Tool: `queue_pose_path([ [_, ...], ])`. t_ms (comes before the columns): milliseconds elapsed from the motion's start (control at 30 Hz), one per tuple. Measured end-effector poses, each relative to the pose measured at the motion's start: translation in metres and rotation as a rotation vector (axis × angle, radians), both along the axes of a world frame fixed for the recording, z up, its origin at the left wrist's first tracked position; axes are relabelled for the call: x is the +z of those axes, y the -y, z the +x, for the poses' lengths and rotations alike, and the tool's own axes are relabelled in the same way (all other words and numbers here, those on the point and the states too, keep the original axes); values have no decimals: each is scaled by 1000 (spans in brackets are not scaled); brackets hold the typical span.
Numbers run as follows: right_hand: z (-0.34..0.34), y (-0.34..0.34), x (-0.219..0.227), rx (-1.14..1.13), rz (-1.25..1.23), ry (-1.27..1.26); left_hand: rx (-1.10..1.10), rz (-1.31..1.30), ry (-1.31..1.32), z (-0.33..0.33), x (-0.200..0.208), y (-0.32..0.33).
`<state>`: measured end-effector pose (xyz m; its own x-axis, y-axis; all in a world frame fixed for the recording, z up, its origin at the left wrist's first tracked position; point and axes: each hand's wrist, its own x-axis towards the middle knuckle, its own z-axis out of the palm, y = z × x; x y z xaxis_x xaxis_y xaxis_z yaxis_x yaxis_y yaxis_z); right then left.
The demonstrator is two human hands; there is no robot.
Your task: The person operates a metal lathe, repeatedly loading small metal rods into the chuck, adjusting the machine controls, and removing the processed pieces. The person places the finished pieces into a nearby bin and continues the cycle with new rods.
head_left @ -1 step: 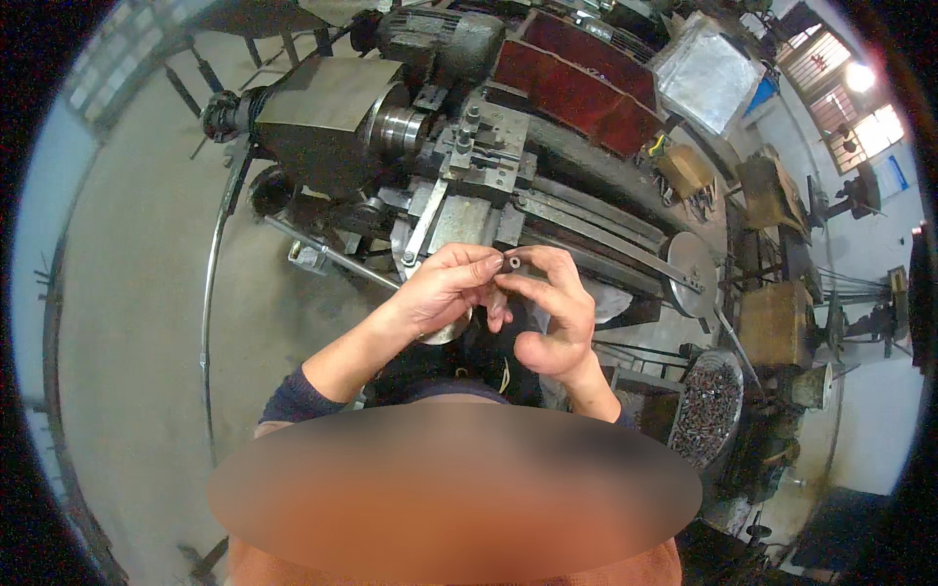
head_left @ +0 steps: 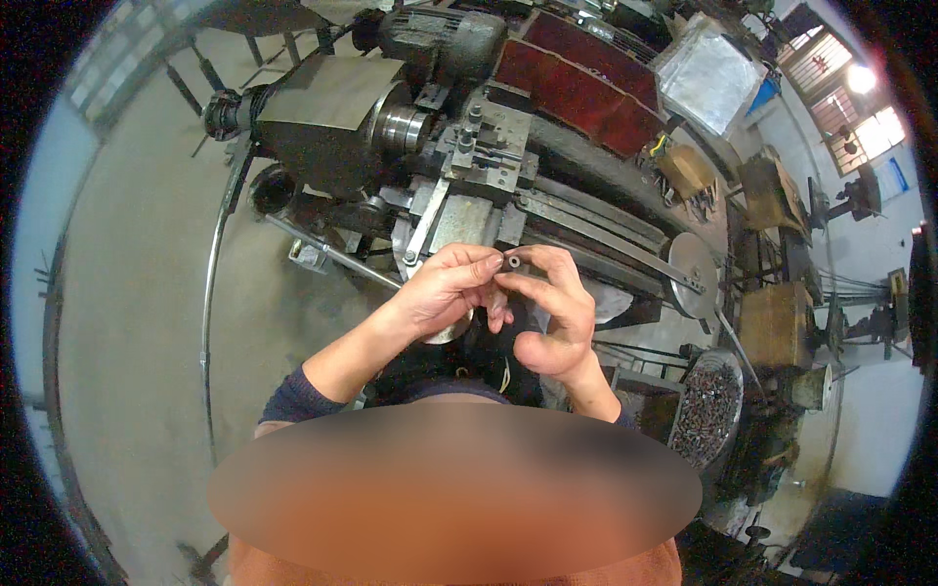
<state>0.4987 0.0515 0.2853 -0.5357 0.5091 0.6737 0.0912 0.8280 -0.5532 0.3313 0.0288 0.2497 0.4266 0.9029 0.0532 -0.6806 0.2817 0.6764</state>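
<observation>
In front of the lathe's carriage, my two hands meet at a small dark metal tube (head_left: 514, 262) with a bright end and a hole through it. My left hand (head_left: 447, 291) pinches it between thumb and fingers. From the other side, curled fingers of my right hand (head_left: 562, 311) close on the same tube, with that thumb held apart lower down. Fingertips cover most of the tube, so its length is hidden. Just beyond my hands stands the lathe's tool post (head_left: 489, 161), and left of it the round spindle nose (head_left: 403, 129).
At lower right an oval tray (head_left: 735, 398) is full of small metal pieces. A long lever bar (head_left: 606, 232) reaches right to a round disc (head_left: 692, 273). A dark red tray (head_left: 576, 93) lies behind the lathe. On the left stands a thin upright rod (head_left: 207, 322).
</observation>
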Motion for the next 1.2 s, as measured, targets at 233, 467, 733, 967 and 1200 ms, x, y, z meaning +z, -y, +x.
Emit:
queue_pose_path([
  [233,-9,-2,2,5,16,23,26,-15,92,-2,-9,4],
  [467,-22,-9,12,49,90,164,380,331,-695,-26,7,6],
  [733,-71,-50,9,184,196,400,434,649,-1436,-89,30,6],
  [967,-149,-154,-1,-222,370,913,881,327,-1663,-219,18,78],
  [1200,-174,-187,-16,-289,179,1100,961,-169,-2071,-289,-4,200],
])
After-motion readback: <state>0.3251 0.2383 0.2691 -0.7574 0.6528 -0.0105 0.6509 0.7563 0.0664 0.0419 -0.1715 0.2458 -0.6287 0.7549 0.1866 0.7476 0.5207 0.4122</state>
